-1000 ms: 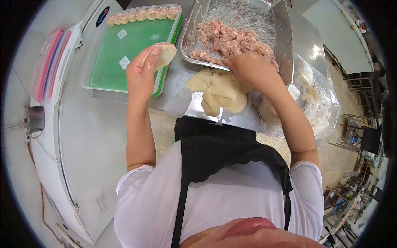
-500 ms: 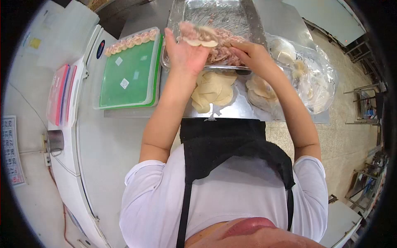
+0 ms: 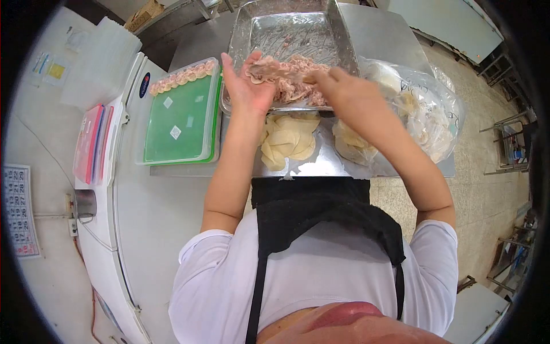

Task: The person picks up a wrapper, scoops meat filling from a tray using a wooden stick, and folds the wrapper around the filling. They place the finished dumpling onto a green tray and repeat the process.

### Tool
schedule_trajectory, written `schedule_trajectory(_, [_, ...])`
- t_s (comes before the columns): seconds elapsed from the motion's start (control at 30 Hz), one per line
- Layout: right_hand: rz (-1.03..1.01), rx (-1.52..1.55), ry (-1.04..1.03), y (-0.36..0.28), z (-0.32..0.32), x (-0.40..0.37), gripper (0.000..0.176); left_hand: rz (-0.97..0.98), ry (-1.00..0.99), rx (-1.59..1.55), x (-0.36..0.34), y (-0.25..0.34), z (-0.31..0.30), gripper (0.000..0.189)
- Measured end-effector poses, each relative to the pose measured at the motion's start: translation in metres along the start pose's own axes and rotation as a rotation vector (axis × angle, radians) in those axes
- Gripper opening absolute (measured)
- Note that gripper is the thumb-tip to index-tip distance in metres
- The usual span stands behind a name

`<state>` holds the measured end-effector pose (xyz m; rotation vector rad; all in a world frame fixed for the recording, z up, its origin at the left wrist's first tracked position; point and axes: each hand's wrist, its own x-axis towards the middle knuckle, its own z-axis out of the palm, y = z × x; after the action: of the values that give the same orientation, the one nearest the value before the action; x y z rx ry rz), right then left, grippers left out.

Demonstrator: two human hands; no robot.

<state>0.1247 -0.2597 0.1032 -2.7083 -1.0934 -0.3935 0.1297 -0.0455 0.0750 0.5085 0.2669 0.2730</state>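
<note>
My left hand (image 3: pixel 248 90) is palm up over the near left part of a metal tray (image 3: pixel 228 86), fingers curled up around a dough wrapper with pink minced meat on it. My right hand (image 3: pixel 349 94) is closed on a thin spatula (image 3: pixel 286 74), whose blade reaches the meat in my left palm. Pink meat filling (image 3: pixel 301 92) is heaped at the tray's near end. Just below the tray lies a pile of pale round wrappers (image 3: pixel 289 140). A green-based plastic box (image 3: pixel 180 123) on the left holds a row of filled dumplings (image 3: pixel 184 75) along its far edge.
Bagged dough wrappers (image 3: pixel 350 143) lie right of the pile. A large clear bag (image 3: pixel 429 114) with pale contents and handwriting sits farther right on the metal table (image 3: pixel 384 28). A white refrigerator (image 3: pixel 152 229) stands at left, with coloured folders (image 3: pixel 91 143) on its side.
My left hand has moved slightly left and down. My right hand has come over the tray's near right corner, its spatula now at the left palm. The whole view has shifted slightly.
</note>
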Motion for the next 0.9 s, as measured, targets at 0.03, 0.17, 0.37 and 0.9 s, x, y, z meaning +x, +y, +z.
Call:
schedule_trajectory(0.03, [-0.034, 0.107, 0.067, -0.001, 0.019, 0.003, 0.019, 0.003, 0.000, -0.008, -0.001, 0.000, 0.003, 0.066])
schedule_trajectory(0.17, [-0.105, 0.368, 0.157, 0.014, 0.006, 0.012, 0.016, -0.100, -0.056, -0.275, 0.029, 0.014, -0.026, 0.053])
schedule_trajectory(0.37, [0.198, 0.866, -0.203, 0.028, -0.004, 0.016, 0.032, 0.103, -0.499, 0.548, 0.003, 0.035, -0.025, 0.058])
schedule_trajectory(0.9, [0.221, 0.880, -0.060, 0.031, -0.004, -0.001, 0.031, -0.308, -0.634, 0.363, 0.027, 0.043, -0.043, 0.069])
